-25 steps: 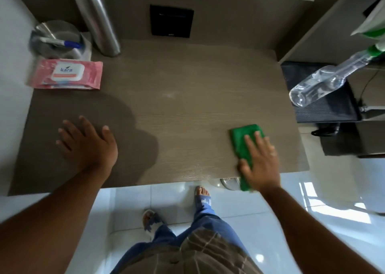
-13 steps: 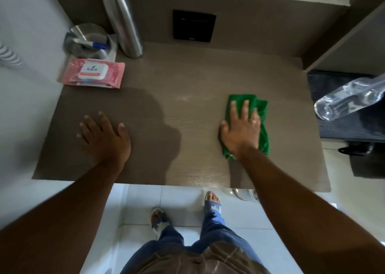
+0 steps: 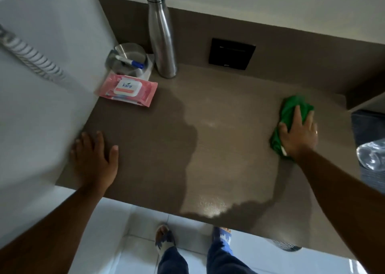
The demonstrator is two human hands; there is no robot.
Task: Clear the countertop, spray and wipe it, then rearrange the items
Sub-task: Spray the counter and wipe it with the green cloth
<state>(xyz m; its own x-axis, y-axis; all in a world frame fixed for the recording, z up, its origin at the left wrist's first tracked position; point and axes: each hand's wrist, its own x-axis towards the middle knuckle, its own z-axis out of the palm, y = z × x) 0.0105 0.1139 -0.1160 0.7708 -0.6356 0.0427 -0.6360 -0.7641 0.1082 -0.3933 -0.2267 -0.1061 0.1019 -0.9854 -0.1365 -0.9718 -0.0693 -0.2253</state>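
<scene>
Countertop [image 3: 218,148] is mid-wipe: left hand [image 3: 93,161] lies flat near its front-left edge, right hand [image 3: 298,134] presses the cloth [image 3: 291,107] at the far right. Next, wipe toward the wipes [image 3: 127,90] and bottle [image 3: 162,40] behind.

Worktop [image 3: 229,148] matte grey-brown with faint fine grain, pale glossy sheen patches centre and lower centre, darker shadow band down the middle. Cloth [image 3: 291,109] bright green, right of frame, with a small white tag at its lower edge. Wipes pack [image 3: 127,90] pink, white lid, teal "kara" lettering, upper left. Bottle [image 3: 161,36] brushed silver steel, top centre. Round container [image 3: 127,59] silver-grey, holding a white pen [image 3: 130,62] with a blue cap. Wall plate [image 3: 231,54] black, on a brown backsplash [image 3: 291,44]. Upper wall off-white. Floor [image 3: 125,242] glossy white tiles, bottom. Trousers [image 3: 218,259] dark blue. Sandals [image 3: 164,240] blue-and-white patterned. Clear plastic bottle [image 3: 373,155] at right edge
</scene>
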